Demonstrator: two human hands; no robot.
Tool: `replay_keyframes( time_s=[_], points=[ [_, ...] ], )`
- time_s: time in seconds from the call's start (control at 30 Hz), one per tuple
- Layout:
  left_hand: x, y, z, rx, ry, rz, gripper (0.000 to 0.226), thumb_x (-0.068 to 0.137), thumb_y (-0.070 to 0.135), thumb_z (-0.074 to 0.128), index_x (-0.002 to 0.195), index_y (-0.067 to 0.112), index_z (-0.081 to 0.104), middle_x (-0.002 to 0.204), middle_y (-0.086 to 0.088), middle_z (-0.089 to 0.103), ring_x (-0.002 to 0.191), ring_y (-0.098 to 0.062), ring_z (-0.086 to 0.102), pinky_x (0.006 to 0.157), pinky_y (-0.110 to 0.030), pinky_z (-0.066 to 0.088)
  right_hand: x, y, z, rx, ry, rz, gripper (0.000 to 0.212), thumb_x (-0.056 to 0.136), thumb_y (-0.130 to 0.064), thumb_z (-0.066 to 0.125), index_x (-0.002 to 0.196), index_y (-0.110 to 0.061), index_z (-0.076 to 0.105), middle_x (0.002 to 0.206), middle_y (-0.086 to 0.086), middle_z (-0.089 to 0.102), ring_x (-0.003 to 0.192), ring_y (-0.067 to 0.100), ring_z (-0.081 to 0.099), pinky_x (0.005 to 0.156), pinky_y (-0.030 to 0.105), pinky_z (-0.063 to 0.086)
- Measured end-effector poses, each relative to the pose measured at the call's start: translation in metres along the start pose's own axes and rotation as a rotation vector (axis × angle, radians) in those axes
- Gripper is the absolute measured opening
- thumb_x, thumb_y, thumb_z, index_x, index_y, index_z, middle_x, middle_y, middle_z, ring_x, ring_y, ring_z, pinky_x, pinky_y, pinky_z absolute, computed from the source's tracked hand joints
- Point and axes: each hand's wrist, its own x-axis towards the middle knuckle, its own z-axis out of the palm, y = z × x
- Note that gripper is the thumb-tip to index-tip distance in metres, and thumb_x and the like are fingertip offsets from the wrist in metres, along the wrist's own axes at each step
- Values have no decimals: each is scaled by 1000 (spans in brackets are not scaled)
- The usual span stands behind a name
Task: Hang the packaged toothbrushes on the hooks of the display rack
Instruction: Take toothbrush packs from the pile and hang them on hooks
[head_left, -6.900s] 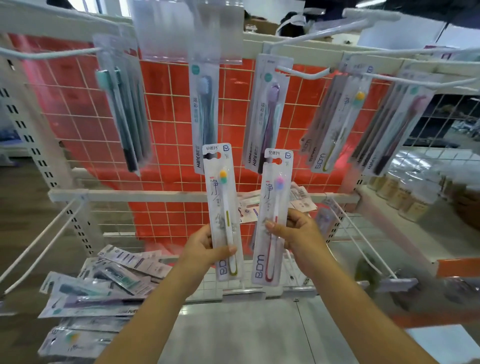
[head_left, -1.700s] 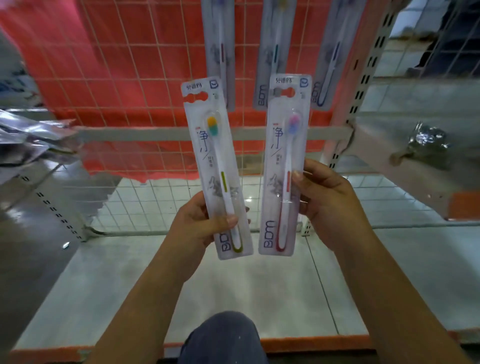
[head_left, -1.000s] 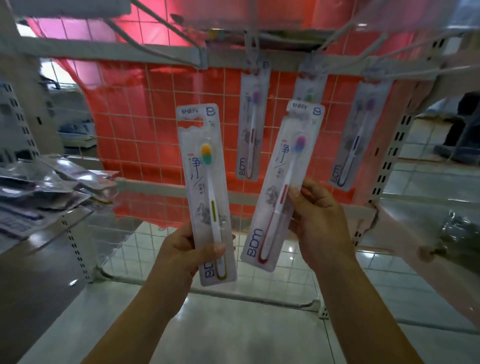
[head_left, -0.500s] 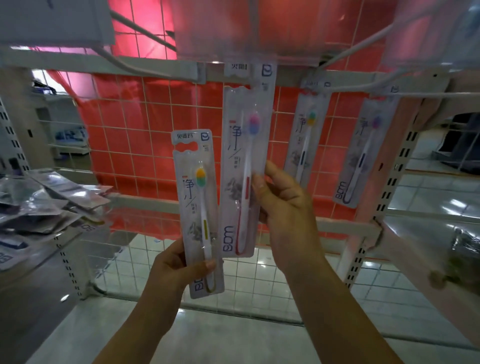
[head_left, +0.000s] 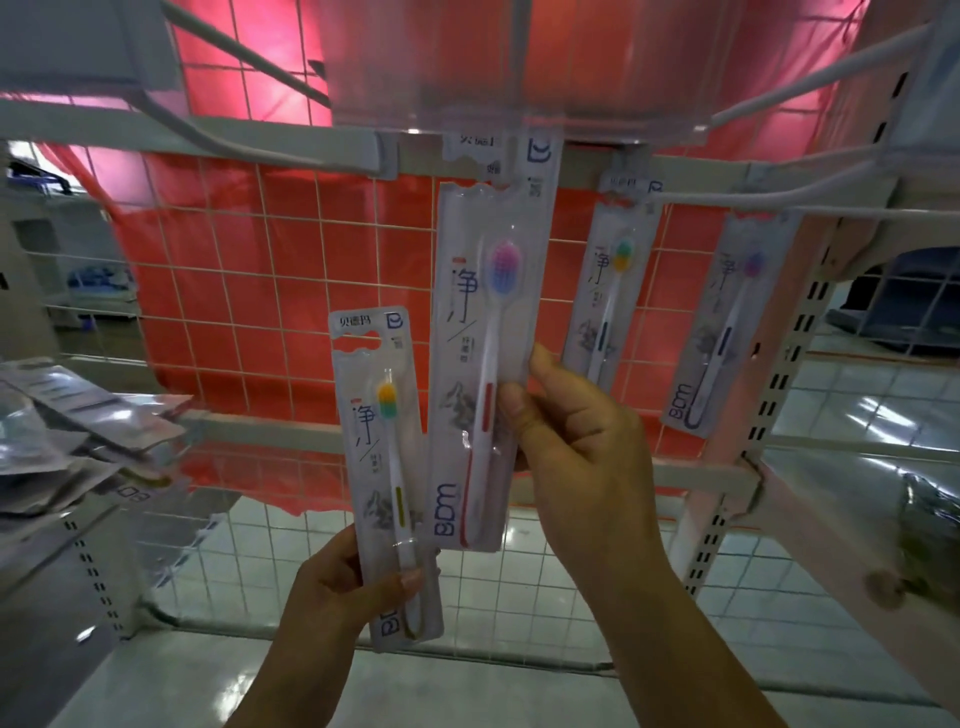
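**Two packaged toothbrushes held at the rack**

Head view: the red-handled toothbrush pack (head_left: 485, 364) is pinched by the right hand (head_left: 576, 447), its top raised to the rack crossbar (head_left: 291, 150). Below the crossbar, the yellow-handled pack (head_left: 387, 467) is gripped at its lower end by the left hand (head_left: 337, 592)

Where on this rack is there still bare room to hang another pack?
Bare mesh stretches left of the red-handled pack that the right hand holds up. Rightward it is crowded: two hung packs sit close together.
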Motion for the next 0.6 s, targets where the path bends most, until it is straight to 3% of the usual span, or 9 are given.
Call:
replay_keyframes(
  time_s=[0.1, 0.2, 0.27, 0.33, 0.43, 0.6],
  points=[
    [5, -4, -3, -8, 26, -10, 82, 6, 43, 92, 80, 13, 76, 83, -17, 73, 71, -26, 71, 56, -29, 56, 1, -5, -1, -40, -15, -42, 40, 88, -31, 56, 124, -15, 61, 99, -4, 71, 90, 8, 68, 75, 30, 59],
    [9, -6, -4, -21, 30, -20, 83, 5, 41, 92, 80, 11, 75, 82, -18, 73, 70, -27, 71, 55, -28, 56, 7, -3, -5, -94, -5, -75, 24, 86, -26, 55, 108, -35, 62, 89, -8, 71, 83, 9, 69, 69, 30, 59],
    [10, -7, -5, -6, 28, -21, 89, 5, 42, 92, 85, 9, 72, 82, -18, 72, 71, -28, 71, 56, -28, 57, 14, 5, -9, -180, 33, -117, 30, 92, -16, 56, 94, -46, 58, 80, -1, 71, 77, 17, 68, 64, 34, 59],
    [12, -8, -7, 8, 23, -19, 94, 7, 44, 92, 90, 6, 70, 84, -19, 72, 74, -29, 71, 58, -29, 57, 24, 16, -13, -228, 68, -128, 29, 92, -13, 54, 99, -41, 59, 80, -3, 71, 78, 12, 67, 67, 23, 57],
    [15, -9, -7, 19, 20, -15, 95, 8, 45, 91, 92, 6, 69, 83, -16, 73, 74, -27, 71, 57, -27, 57, 46, 30, -16, -301, 94, -59, 27, 93, -8, 54, 116, -19, 63, 87, -6, 68, 75, -2, 63, 65, 5, 48],
    [19, -3, -3, 26, 2, 4, 70, 28, 26, 81, 94, 7, 69, 86, -16, 72, 81, -31, 69, 59, -26, 56, 93, 44, -19, -468, 87, 4, 22, 92, -7, 54, 109, -10, 68, 87, 11, 71, 72, 25, 66, 69, 36, 57]
  ],
)
